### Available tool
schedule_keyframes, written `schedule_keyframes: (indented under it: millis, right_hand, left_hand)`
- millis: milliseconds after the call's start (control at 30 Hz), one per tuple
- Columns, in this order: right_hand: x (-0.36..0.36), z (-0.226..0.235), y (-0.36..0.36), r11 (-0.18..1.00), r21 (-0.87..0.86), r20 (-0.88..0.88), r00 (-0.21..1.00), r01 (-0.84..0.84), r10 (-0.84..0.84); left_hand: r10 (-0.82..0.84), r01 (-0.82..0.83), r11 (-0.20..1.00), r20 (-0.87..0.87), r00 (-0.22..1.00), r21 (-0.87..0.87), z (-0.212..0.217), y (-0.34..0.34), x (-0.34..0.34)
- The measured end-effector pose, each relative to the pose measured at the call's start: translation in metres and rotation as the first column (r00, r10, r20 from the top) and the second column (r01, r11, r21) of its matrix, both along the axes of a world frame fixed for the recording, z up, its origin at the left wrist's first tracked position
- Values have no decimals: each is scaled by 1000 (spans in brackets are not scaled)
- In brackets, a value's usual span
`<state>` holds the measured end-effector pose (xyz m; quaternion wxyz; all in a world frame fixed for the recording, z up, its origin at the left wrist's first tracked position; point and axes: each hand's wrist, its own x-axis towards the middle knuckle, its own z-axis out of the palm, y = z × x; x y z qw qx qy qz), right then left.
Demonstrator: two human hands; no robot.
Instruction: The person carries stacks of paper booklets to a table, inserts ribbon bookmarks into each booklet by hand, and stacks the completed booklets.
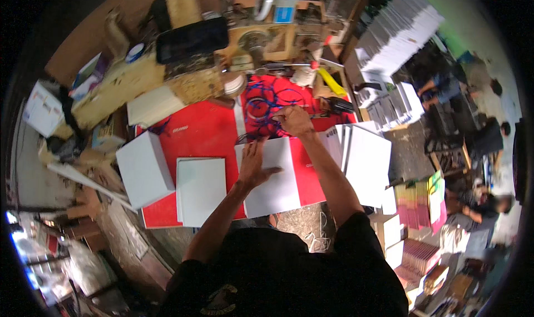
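– While I'm on the head feed: where's the white paper (275, 186)?
– I see it flat on the red counter (194, 133), straight ahead of the wearer. White stack (201, 189) and thick block (142, 164) to its left, wide pile (368, 164) to its right.
– Left hand (254, 168)?
– Resting on the paper, fingers straight, thumb splayed out, gripping nothing.
– Right hand (293, 120)?
– Just past the paper's far edge, at the tangled blue cord (257, 107). Fingers curled; from here I can't tell how tightly, or whether they've got cord.
– Beyond that?
– I get a yellow handle (332, 82), far right, and a black slab (192, 40), far left.
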<state>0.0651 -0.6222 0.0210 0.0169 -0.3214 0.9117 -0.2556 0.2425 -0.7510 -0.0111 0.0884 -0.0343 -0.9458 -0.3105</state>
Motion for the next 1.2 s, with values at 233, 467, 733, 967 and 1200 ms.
schedule_keyframes:
  millis: [233, 467, 733, 967, 1200]
  right_hand:
    - [101, 30, 60, 925, -209, 57, 949, 316, -311]
    - [268, -23, 105, 788, -257, 746, 634, 560, -207]
    - [270, 6, 98, 835, -350, 659, 745, 424, -102]
    - [264, -26, 82, 941, -169, 75, 956, 293, -284]
    - [237, -10, 20, 972, -235, 124, 991, -12, 42]
  left_hand:
    - [18, 14, 997, -390, 921, 78, -6, -23, 1]
    - [79, -68, 364, 42, 996, 929, -1, -51, -2]
    - [117, -161, 982, -356, 927, -96, 6, -17, 25]
    - [443, -513, 757, 260, 858, 405, -6, -8, 118]
    - [635, -663, 643, 219, 741, 384, -25, -129, 207]
